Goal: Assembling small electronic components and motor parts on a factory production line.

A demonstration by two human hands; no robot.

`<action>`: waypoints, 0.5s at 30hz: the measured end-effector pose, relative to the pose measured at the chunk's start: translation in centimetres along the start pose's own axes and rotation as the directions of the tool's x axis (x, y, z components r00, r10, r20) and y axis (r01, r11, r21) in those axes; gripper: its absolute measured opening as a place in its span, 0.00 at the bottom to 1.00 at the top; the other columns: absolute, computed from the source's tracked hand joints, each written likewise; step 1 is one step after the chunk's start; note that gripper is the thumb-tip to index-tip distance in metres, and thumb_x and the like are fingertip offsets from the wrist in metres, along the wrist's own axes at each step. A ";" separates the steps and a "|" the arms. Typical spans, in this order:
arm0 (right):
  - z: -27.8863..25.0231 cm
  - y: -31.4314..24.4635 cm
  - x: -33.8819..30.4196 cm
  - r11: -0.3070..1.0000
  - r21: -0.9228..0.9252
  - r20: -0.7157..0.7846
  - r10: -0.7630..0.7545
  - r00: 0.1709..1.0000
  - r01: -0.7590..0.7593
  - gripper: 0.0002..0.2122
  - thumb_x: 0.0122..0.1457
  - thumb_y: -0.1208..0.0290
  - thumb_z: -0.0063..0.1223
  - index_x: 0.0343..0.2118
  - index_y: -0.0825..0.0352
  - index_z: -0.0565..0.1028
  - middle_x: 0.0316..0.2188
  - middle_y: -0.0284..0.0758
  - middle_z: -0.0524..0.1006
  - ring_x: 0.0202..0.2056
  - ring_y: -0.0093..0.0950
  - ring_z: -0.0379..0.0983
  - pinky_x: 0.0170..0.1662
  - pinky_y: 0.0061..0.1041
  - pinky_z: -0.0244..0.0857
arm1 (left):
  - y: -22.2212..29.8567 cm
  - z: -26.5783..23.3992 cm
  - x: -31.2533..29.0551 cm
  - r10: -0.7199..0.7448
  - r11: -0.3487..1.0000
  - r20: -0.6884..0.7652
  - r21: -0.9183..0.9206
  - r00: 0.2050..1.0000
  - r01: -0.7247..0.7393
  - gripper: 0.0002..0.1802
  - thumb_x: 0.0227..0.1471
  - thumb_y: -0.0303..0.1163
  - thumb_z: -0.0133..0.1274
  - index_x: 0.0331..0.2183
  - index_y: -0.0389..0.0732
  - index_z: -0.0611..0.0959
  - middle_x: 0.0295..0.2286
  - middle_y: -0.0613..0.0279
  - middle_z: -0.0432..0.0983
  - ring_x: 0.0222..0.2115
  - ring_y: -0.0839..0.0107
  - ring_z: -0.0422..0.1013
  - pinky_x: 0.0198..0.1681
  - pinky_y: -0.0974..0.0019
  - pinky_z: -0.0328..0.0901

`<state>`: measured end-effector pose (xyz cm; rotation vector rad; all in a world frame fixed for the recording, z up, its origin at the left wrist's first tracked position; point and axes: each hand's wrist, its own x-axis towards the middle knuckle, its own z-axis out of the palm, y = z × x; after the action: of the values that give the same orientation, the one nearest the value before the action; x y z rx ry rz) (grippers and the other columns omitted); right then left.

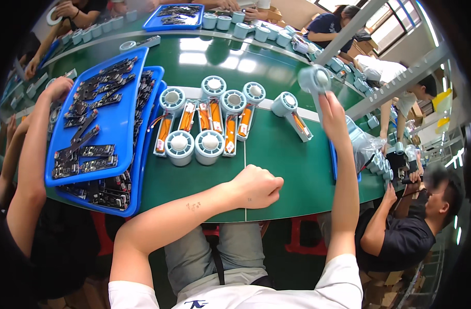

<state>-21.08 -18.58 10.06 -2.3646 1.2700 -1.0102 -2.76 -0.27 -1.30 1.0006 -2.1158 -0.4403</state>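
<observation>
My left hand [257,187] is closed in a fist over the near part of the green table, and nothing sticks out of it. Raised at the right, my right hand [334,116] grips a light-blue handheld fan body [315,80] by its handle; its round head is slightly blurred. Ahead of my left hand stands a cluster of similar fan bodies [233,102], several with open handles showing orange-wrapped batteries [213,114] and wires. One more fan body [285,104] lies apart, to the right of the cluster, its handle pointing toward me.
Stacked blue trays [135,82] of black circuit boards [98,150] stand at the left, with another person's arm [32,144] beyond. A metal rail [395,85] slants along the right. A person in black [405,232] works there beside more fan parts. Other workers sit across the table.
</observation>
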 end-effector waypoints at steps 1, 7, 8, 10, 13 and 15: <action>1.1 1.6 2.8 0.999 -0.047 -0.002 0.008 1.000 -0.008 0.18 0.70 0.58 0.42 0.39 0.72 0.72 0.31 0.53 0.77 0.37 0.49 0.76 0.39 0.40 0.67 | -0.4 -0.7 0.0 0.016 0.997 0.036 -0.070 0.999 -0.013 0.04 0.47 0.30 0.55 0.25 0.40 0.79 0.15 0.56 0.74 0.19 0.53 0.74 0.26 0.52 0.69; 8.5 13.0 11.8 0.674 -0.738 0.021 -0.025 0.999 0.033 0.26 0.65 0.46 0.50 0.41 0.73 0.72 0.38 0.50 0.78 0.43 0.49 0.77 0.45 0.45 0.72 | -1.4 -1.0 0.5 0.073 0.991 0.009 -0.110 0.997 -0.071 0.05 0.48 0.31 0.55 0.25 0.41 0.78 0.14 0.56 0.74 0.18 0.53 0.74 0.22 0.52 0.68; 9.4 12.7 11.7 0.674 -0.737 0.023 -0.042 0.999 0.046 0.26 0.65 0.46 0.50 0.41 0.73 0.72 0.38 0.50 0.78 0.43 0.49 0.77 0.45 0.45 0.72 | -1.3 -0.9 0.1 0.088 0.994 0.033 -0.070 0.996 -0.086 0.05 0.48 0.31 0.55 0.25 0.41 0.78 0.14 0.57 0.74 0.18 0.54 0.74 0.22 0.52 0.68; 10.2 14.0 10.6 0.660 -0.752 0.011 0.013 1.000 0.000 0.27 0.66 0.48 0.49 0.47 0.76 0.69 0.40 0.53 0.77 0.44 0.52 0.75 0.45 0.44 0.72 | -1.2 -0.2 0.4 0.127 0.992 0.103 -0.006 0.987 -0.127 0.05 0.47 0.31 0.55 0.24 0.41 0.77 0.14 0.58 0.73 0.17 0.55 0.74 0.21 0.52 0.67; 11.1 14.1 10.7 0.664 -0.748 0.027 0.040 0.999 -0.006 0.27 0.66 0.50 0.50 0.50 0.76 0.68 0.43 0.54 0.76 0.46 0.53 0.74 0.46 0.44 0.72 | -1.1 -0.9 0.0 0.167 0.983 0.122 0.051 0.978 -0.174 0.06 0.47 0.31 0.55 0.23 0.42 0.76 0.13 0.60 0.72 0.16 0.56 0.73 0.20 0.53 0.67; 11.4 14.4 10.3 0.707 -0.707 0.069 0.052 0.996 0.012 0.25 0.66 0.51 0.50 0.51 0.72 0.69 0.47 0.53 0.74 0.49 0.49 0.73 0.47 0.43 0.71 | -1.0 -0.9 -0.1 0.190 0.977 0.140 0.070 0.972 -0.201 0.07 0.47 0.31 0.55 0.23 0.42 0.75 0.13 0.61 0.71 0.16 0.56 0.73 0.19 0.53 0.67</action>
<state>-18.37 -36.20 -1.16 -2.8714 1.9065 -0.4174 -1.53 -0.78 -1.36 0.8171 -2.3428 -0.3299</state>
